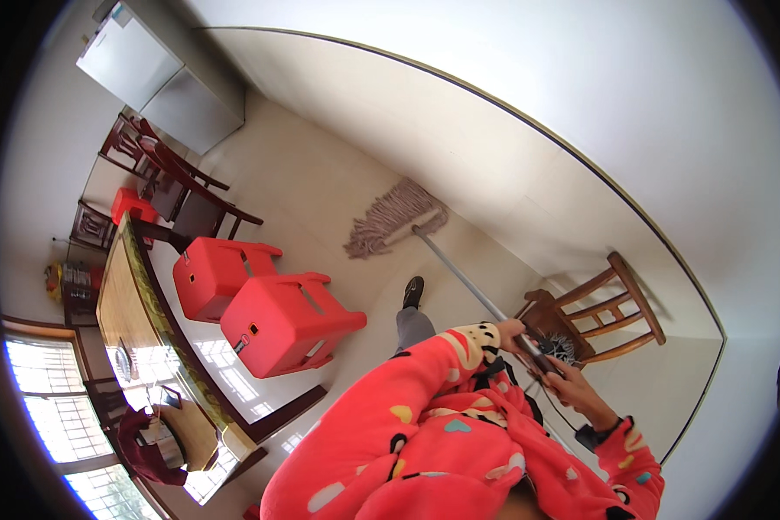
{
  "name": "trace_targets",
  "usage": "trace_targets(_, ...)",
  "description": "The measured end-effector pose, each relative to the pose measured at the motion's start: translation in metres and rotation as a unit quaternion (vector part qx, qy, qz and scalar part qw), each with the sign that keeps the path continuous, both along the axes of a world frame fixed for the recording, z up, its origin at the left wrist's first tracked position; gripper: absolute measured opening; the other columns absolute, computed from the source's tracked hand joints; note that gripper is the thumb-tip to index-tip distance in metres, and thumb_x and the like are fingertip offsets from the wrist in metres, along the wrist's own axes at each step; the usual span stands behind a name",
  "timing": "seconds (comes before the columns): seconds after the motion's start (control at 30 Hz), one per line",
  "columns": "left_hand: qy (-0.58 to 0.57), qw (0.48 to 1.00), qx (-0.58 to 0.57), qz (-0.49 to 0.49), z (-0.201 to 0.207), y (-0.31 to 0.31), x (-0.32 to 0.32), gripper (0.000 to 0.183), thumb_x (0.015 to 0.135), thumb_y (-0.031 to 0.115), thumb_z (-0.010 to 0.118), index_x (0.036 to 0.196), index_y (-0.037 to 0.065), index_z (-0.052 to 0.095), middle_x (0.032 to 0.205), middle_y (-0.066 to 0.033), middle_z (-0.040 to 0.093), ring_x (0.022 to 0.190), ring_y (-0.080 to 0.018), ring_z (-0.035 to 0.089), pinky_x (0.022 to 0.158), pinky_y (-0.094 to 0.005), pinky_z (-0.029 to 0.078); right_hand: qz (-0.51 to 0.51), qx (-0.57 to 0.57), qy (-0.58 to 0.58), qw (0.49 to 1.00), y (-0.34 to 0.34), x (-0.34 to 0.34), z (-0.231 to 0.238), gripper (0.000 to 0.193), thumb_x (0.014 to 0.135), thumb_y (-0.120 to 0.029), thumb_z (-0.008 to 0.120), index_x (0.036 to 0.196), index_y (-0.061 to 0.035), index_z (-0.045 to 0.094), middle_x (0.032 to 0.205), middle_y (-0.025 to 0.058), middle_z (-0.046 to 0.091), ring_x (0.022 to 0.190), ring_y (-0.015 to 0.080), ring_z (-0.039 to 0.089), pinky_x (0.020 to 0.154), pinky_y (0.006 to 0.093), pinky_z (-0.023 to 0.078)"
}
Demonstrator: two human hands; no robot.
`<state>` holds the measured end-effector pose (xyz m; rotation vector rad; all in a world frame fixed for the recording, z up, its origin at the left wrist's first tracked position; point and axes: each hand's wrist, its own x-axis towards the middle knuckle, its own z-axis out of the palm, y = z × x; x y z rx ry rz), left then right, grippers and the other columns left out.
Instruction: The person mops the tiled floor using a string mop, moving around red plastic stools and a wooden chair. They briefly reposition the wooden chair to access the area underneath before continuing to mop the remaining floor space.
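A string mop with a long grey handle (464,276) slants across the middle of the view. Its brownish-grey strands (394,217) lie spread on the tiled floor close to the wall. My left hand (510,335) is wrapped round the handle, coming from a red patterned sleeve. Nearer the handle's upper end, my right hand (572,386) also grips it, its fingers curled about a dark grip section. One dark shoe (414,291) of mine stands on the floor between the mop and the stools.
Two red plastic stools (273,325) stand left of me beside a wooden table (139,303). Dark wooden chairs (178,178) and a grey fridge (182,91) are farther off. On the right, a brown wooden chair (594,308) stands against the pale wall (494,156).
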<state>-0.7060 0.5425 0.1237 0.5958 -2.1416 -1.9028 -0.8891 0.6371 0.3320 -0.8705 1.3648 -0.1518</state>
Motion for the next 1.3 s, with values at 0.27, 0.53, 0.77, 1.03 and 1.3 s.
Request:
trace_targets(0.27, -0.105, 0.609, 0.774, 0.135, 0.026, 0.044, -0.104, 0.022, 0.087, 0.015, 0.043, 0.100, -0.002, 0.045, 0.102, -0.0173, 0.055, 0.099, -0.0311, 0.056, 0.086, -0.0424, 0.050, 0.004, -0.046, 0.114, 0.992, 0.037, -0.063, 0.060, 0.052, 0.078, -0.016, 0.061, 0.126, -0.0011, 0.047, 0.065, 0.0009, 0.053, 0.050, 0.0075, 0.047, 0.044, 0.0218, 0.037)
trace_targets(0.53, -0.006, 0.926, 0.364, 0.095, -0.011, 0.026, -0.077, 0.027, 0.076, 0.019, 0.063, 0.092, 0.001, 0.051, 0.087, -0.0166, 0.058, 0.081, -0.0318, 0.061, 0.069, -0.0394, 0.052, 0.056, -0.137, 0.102, 0.984, -0.005, -0.054, 0.023, 0.046, 0.076, -0.009, 0.062, 0.119, 0.0012, 0.052, 0.071, 0.0044, 0.057, 0.060, 0.0083, 0.052, 0.053, 0.0233, 0.042)
trace_targets(0.77, -0.128, 0.979, -0.089, 0.129, -0.088, -0.067, 0.084, 0.023, 0.073, 0.017, 0.070, 0.084, 0.007, 0.053, 0.072, -0.0082, 0.060, 0.064, -0.0192, 0.061, 0.059, -0.0357, 0.051, 0.098, -0.271, 0.029, 0.957, -0.101, 0.071, -0.081, 0.046, 0.077, -0.015, 0.059, 0.120, -0.0031, 0.048, 0.088, 0.0172, 0.060, 0.080, 0.0260, 0.060, 0.074, 0.0333, 0.046)
trace_targets(1.03, -0.036, 0.650, 0.468, 0.597, -0.087, -0.194, 0.287, 0.021, 0.092, 0.024, 0.046, 0.096, 0.004, 0.050, 0.077, -0.0108, 0.056, 0.065, -0.0216, 0.057, 0.052, -0.0353, 0.047, 0.140, -0.262, 0.024, 0.955, -0.252, 0.313, -0.175, 0.039, 0.087, -0.022, 0.045, 0.124, -0.0115, 0.043, 0.082, 0.0117, 0.056, 0.073, 0.0236, 0.056, 0.069, 0.0348, 0.044)
trace_targets(1.3, -0.142, 0.706, 0.395, 0.570, -0.048, -0.206, 0.311, 0.039, 0.088, 0.018, 0.045, 0.126, 0.017, 0.039, 0.090, -0.0107, 0.056, 0.067, -0.0211, 0.059, 0.055, -0.0364, 0.050, 0.162, -0.206, -0.020, 0.965, -0.267, 0.343, -0.192, 0.048, 0.086, -0.021, 0.041, 0.132, -0.0108, 0.032, 0.090, 0.0237, 0.059, 0.084, 0.0389, 0.058, 0.074, 0.0468, 0.044)
